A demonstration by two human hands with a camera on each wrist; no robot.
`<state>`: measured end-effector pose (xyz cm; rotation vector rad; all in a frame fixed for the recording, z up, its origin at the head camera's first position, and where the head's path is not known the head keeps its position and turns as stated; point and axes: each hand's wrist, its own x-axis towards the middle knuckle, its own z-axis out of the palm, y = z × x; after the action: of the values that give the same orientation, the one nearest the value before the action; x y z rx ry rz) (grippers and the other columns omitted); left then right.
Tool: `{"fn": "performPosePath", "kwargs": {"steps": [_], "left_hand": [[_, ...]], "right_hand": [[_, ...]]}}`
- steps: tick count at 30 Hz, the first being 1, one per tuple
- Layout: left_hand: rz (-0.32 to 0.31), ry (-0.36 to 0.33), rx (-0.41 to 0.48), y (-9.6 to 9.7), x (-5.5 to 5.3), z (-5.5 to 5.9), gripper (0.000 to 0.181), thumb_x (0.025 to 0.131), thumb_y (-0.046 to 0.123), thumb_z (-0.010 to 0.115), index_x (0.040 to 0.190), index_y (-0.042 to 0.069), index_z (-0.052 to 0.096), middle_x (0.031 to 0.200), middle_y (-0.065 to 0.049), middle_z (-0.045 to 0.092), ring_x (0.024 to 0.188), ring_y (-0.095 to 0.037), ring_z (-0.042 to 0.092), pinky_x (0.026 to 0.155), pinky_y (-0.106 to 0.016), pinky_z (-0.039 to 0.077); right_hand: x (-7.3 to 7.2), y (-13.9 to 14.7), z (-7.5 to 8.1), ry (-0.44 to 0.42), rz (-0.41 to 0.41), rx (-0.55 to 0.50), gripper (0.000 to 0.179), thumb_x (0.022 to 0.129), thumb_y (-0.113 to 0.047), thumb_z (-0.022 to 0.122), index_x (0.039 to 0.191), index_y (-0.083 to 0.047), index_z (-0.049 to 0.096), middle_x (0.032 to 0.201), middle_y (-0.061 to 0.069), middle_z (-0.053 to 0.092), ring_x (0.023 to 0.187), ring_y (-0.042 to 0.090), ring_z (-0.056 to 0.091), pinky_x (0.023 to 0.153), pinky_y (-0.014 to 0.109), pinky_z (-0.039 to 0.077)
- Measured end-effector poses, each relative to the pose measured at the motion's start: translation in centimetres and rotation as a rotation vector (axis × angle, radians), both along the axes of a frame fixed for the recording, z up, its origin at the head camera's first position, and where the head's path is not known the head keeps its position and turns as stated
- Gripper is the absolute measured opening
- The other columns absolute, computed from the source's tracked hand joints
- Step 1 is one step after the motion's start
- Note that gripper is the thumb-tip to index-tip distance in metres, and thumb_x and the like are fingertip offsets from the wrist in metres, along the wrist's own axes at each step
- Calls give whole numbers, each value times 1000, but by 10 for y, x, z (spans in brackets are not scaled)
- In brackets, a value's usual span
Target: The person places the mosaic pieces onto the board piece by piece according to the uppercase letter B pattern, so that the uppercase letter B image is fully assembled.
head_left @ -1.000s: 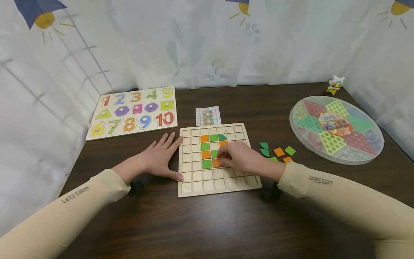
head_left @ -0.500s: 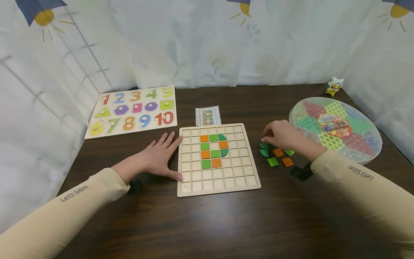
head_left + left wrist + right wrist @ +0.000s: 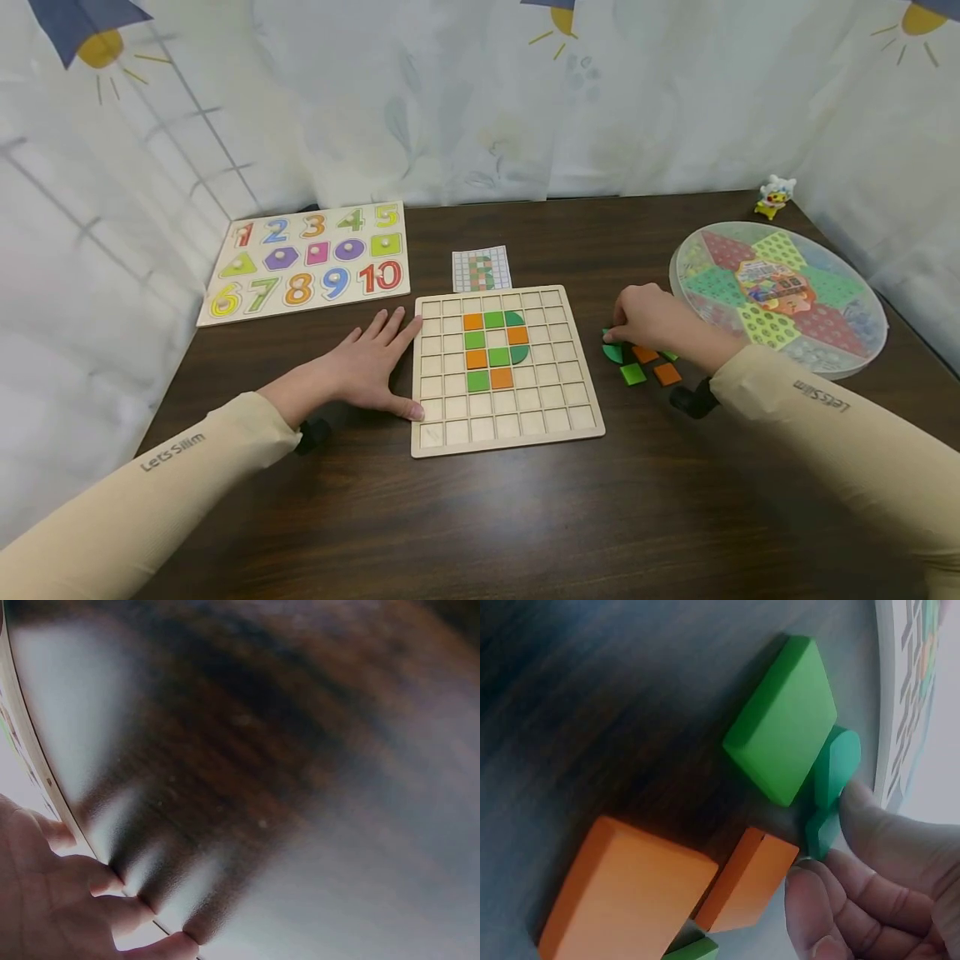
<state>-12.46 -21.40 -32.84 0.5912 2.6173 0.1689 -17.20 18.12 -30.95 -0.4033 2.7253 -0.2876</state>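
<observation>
A wooden grid board (image 3: pixel 555 423) lies mid-table, with orange and light green squares and two dark green quarter-circle tiles set in its cells. My left hand (image 3: pixel 371 367) lies flat with fingers spread, its thumb and fingertips at the board's left edge. Right of the board, my right hand (image 3: pixel 652 317) pinches a dark green quarter-circle tile (image 3: pixel 822 834) between thumb and fingers. Another dark green quarter-circle tile (image 3: pixel 612 354) lies beside it. Around them are a light green square (image 3: pixel 632 374) and orange squares (image 3: pixel 667 374); the hand partly covers some of these loose tiles.
A printed pattern card (image 3: pixel 482 269) lies behind the board. At the back left is a number-and-shape puzzle (image 3: pixel 307 262). A round Chinese checkers set (image 3: pixel 780 292) sits at the right, close to my right forearm, with a small figurine (image 3: pixel 776 197) behind it.
My right hand has left the board for the loose tiles at the right and lowered onto a dark green one. A quarter-circle tile now shows where that hand was. The left hand stays.
</observation>
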Motion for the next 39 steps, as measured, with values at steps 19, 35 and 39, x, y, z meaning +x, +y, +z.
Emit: {"fn": "performPosePath", "kwargs": {"steps": [19,35,39], "left_hand": [[4,-2,-2,1,1,1,132,76,73,75,165,5,4,170,-28,1,156,-53,2,118,-75,16],[7,-3,0,0,1,-1,133,75,74,75,165,6,4,170,-28,0,156,-52,2,118,-75,16],[8,-3,-1,0,1,0,133,76,74,75,165,6,4,170,-28,0,156,-52,2,118,-74,16]], "right_hand": [[1,-7,-6,17,129,-122,17,92,-2,73,109,0,69,103,14,70,96,28,66,88,44,57],[6,-15,-2,56,86,-292,8,94,-8,73,102,-9,75,104,10,74,87,21,63,81,41,55],[11,-23,-2,-11,103,-417,18,96,-10,71,113,-6,77,114,13,74,93,22,67,83,39,56]]}}
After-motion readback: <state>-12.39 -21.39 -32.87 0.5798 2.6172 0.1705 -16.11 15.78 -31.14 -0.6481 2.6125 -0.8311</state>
